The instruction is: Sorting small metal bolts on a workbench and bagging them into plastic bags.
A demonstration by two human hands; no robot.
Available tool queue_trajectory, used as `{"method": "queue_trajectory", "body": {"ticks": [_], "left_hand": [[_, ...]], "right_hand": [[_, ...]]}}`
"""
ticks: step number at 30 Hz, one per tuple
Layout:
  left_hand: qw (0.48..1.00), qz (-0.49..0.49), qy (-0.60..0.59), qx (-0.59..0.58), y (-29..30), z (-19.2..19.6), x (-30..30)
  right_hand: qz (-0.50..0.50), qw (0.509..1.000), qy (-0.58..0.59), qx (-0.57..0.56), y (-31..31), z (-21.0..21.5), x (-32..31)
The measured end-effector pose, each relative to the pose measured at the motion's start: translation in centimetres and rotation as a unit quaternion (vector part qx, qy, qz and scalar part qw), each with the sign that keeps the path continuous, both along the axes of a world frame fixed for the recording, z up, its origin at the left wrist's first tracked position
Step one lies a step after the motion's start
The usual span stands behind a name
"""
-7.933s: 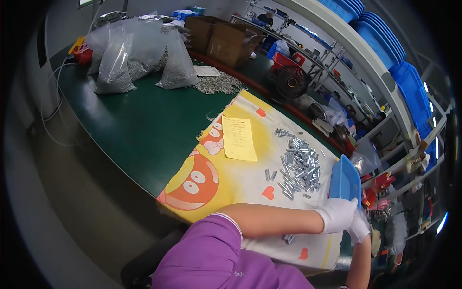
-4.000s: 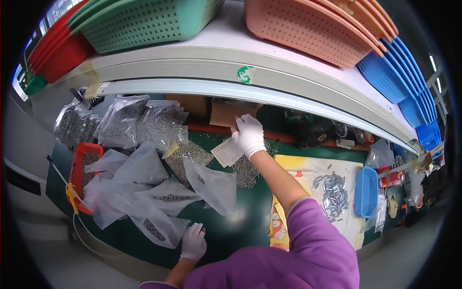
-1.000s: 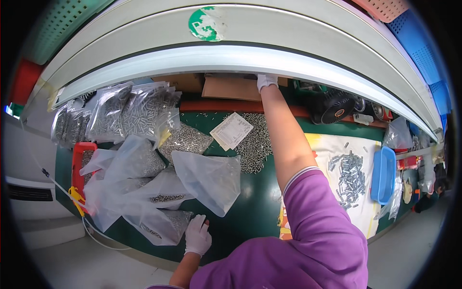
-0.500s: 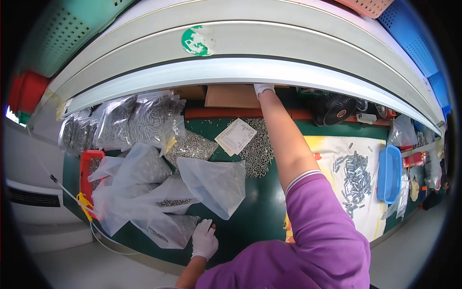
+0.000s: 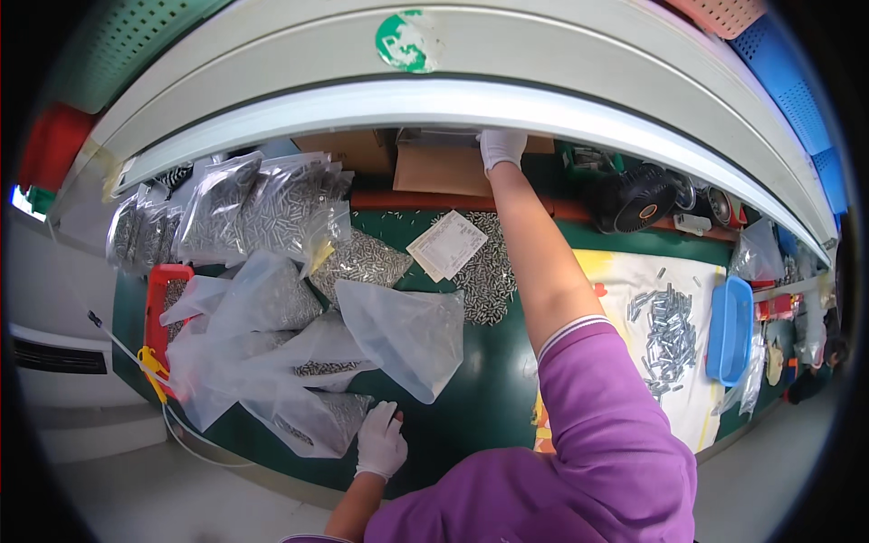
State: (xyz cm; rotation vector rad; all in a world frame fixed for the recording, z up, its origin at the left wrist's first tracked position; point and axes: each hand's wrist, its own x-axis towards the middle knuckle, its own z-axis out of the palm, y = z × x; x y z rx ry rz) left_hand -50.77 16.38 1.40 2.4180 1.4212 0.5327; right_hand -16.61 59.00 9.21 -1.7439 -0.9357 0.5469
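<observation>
My right hand, in a white glove, reaches far forward under the shelf edge, over an open cardboard box. Its fingers are largely hidden, so any grip is unclear. Clear plastic shows in the box beside it. My left hand, also gloved, rests at the table's near side with fingers loosely extended and nothing visible in it. It lies right beside a translucent plastic bag of small metal pins. Below the box, more loose metal pins form a pile, partly under paper slips.
Filled plastic bags stand at the back left, near a red basket. On the right are a cloth bearing metal cylinders, a blue tray and a black fan. The shelf overhangs the green table.
The view has shifted, showing more of the cardboard box and of my right hand beneath the shelf edge. Clear plastic now shows beside that hand. My left hand stays by the bag.
</observation>
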Motion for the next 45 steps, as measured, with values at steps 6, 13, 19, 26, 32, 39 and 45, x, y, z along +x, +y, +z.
{"method": "queue_trajectory", "body": {"ticks": [6,13,19,26,32,39,45], "left_hand": [[1.000,-0.024,-0.012,-0.012,1.3,0.1,1.1],[0.999,-0.032,0.002,-0.029,1.0,-0.1,0.8],[0.999,-0.038,0.016,-0.027,0.7,-0.5,0.7],[0.998,-0.037,0.031,-0.030,0.4,-0.5,0.5],[0.999,-0.042,0.027,-0.019,0.8,-0.1,1.2],[0.998,-0.043,0.036,-0.023,0.9,0.1,1.3],[0.998,-0.047,0.035,-0.017,0.9,0.2,1.4]], "right_hand": [[-0.081,0.994,0.013,0.078,1.5,-1.9,3.2],[0.008,0.976,0.180,0.122,0.9,-1.5,3.5],[0.037,0.980,0.161,0.109,1.3,-0.6,3.9],[0.082,0.982,0.168,0.031,0.2,0.7,3.1],[0.035,0.994,-0.105,-0.009,1.2,0.7,2.5],[0.022,0.990,-0.137,0.025,-0.5,1.5,0.9],[0.051,0.982,-0.179,-0.024,0.0,2.0,1.5]]}}
